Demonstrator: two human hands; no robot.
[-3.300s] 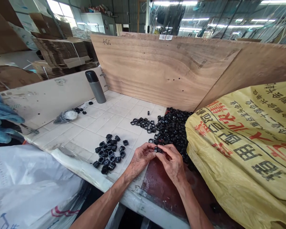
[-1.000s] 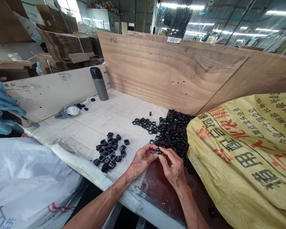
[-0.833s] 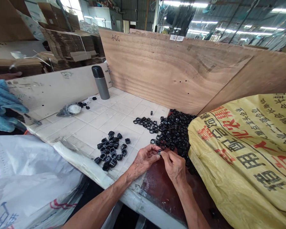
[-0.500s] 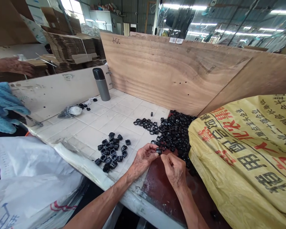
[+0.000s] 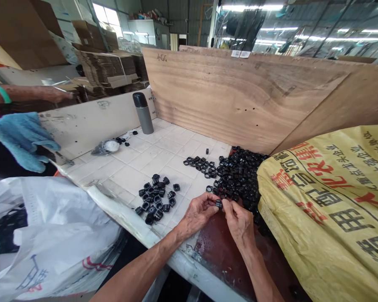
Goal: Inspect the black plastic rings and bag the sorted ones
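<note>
Between the fingertips of my left hand (image 5: 200,213) is a small black ring-shaped part (image 5: 219,203). My right hand (image 5: 239,219) is closed, its thumb and index finger pinched at the right side of that same part. Just beyond both hands lies a large pile of black rings (image 5: 239,174), with some looser rings (image 5: 201,164) at its left edge. A separate cluster of thicker black parts (image 5: 156,195) rests on the pale tiled surface left of my hands. Under my right hand is a dark red board (image 5: 217,247).
A yellow printed sack (image 5: 327,188) bulges at the right. A grey bottle (image 5: 143,113) stands near the wooden panel (image 5: 233,96). White bags (image 5: 50,230) and a blue cloth (image 5: 25,134) are at the left. Another person's arm (image 5: 34,93) reaches in behind the low side board.
My right hand has closed the small gap to the black part in my left hand. The view has shifted, and the other person's arm shows further in.
</note>
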